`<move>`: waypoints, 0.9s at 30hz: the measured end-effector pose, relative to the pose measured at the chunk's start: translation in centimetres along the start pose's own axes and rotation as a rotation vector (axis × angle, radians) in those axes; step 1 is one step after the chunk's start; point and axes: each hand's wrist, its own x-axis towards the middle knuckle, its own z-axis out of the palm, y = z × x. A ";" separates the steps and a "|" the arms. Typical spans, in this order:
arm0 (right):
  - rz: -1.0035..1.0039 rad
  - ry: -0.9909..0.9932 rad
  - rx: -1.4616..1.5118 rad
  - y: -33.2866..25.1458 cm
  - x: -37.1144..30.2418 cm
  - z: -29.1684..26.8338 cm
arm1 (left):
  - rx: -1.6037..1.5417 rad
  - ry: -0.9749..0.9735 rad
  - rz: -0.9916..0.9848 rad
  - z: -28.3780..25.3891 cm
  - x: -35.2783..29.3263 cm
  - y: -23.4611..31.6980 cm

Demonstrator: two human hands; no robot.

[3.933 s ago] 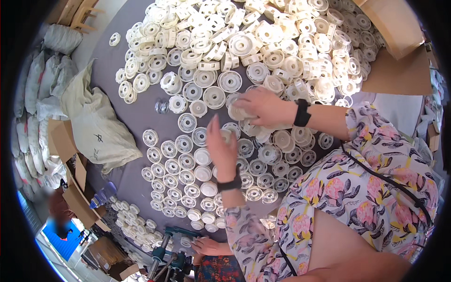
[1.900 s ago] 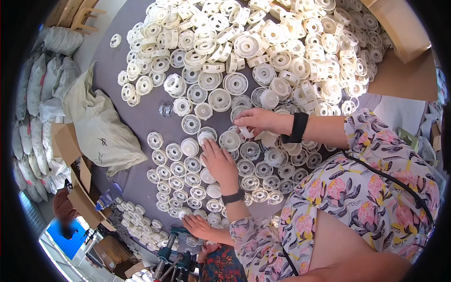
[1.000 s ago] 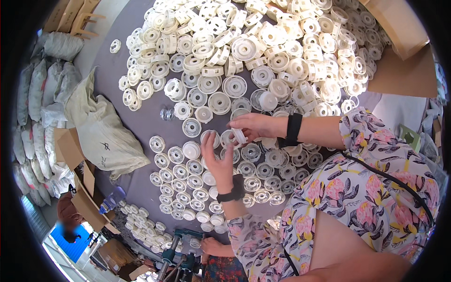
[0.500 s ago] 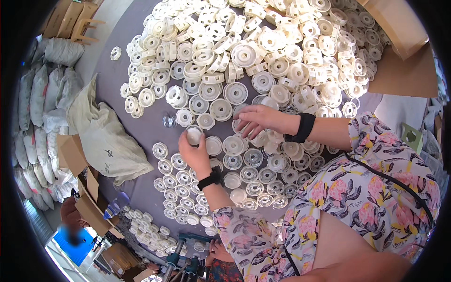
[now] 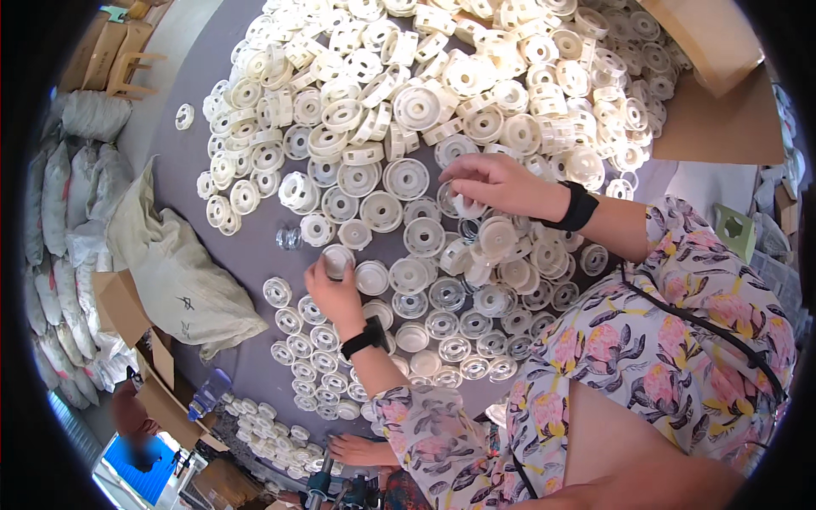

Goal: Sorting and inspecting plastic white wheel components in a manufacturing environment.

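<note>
My left hand [image 5: 333, 293] is closed around a small round white plastic cup-like part [image 5: 338, 260], hollow side showing, just above the table's middle. To its right lies a similar white disc [image 5: 371, 277] on the table. My right hand [image 5: 497, 183] reaches over the near side of the big heap, fingers curled down. Between its thumb and fingers is a white round plastic part [image 5: 467, 206], partly hidden by the hand. Several white wheel-like parts [image 5: 406, 179] with central holes lie between the hands, and clear-centred rings [image 5: 447, 292] sit below them.
A large heap of white plastic rings [image 5: 416, 106] covers the far table. Neat rows of rings [image 5: 323, 361] lie near me. Two shiny metal rings [image 5: 288, 238] sit left. A cloth sack [image 5: 183, 280] lies at the left edge. Another person's hand [image 5: 361, 450] rests at the near edge.
My right hand has lowered its fingers and taken hold of a white part. My left hand keeps its part. The view has shifted slightly, and the other person's hand now lies flat on the table.
</note>
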 end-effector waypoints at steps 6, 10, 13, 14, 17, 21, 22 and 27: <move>-0.422 0.122 -0.774 3.4 -0.7 -2.5 | -0.003 0.232 0.117 1.8 -1.7 2.5; -0.483 -0.008 -0.941 4.8 -0.7 -0.8 | -0.321 -0.037 0.339 3.3 -4.0 9.6; -0.343 -0.097 -1.044 4.3 0.5 -0.4 | -0.386 -0.135 0.526 5.7 -4.4 14.4; -0.262 -0.156 -1.042 3.9 1.0 -0.4 | -0.374 -0.122 0.517 5.8 -4.5 15.1; -0.276 -0.159 -0.697 3.1 0.6 -0.5 | -0.401 -0.167 0.362 3.5 -5.3 14.8; -0.276 -0.321 -0.544 1.2 0.4 1.1 | -0.391 -0.144 0.372 1.2 -6.3 14.0; -0.057 -0.492 -0.567 -0.3 0.6 1.3 | -0.353 -0.098 0.401 1.3 -6.3 13.3; -0.051 -0.495 -0.324 0.5 1.5 5.0 | -0.367 0.034 0.189 -0.2 -6.9 8.7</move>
